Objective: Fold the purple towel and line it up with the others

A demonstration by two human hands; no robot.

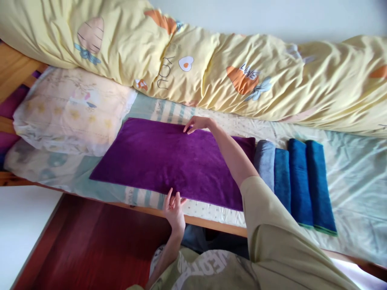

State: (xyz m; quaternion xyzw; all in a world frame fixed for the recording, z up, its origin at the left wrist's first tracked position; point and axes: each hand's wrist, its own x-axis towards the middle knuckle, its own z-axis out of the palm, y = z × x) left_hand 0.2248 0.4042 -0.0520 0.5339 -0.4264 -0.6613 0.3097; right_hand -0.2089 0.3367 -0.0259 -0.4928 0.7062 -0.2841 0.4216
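Note:
A purple towel (163, 157) lies spread flat on the bed, its long sides running left to right. At its far edge, near the middle, my right hand (198, 123) reaches over with fingers bent downward and slightly apart. The fingertips are at the cloth. My left hand (174, 209) is at the near edge with its fingers apart, fingertips by the towel's border. Neither hand shows cloth gripped in it. My right forearm crosses over the towel's right part and hides some of it.
Several rolled or folded towels, one grey-blue (265, 161) and others blue (319, 185), lie side by side at the right. A pale pillow (75, 112) is at the left. A yellow quilt (208, 72) lines the wall. A wooden rail (211, 225) edges the bed above the red floor (99, 241).

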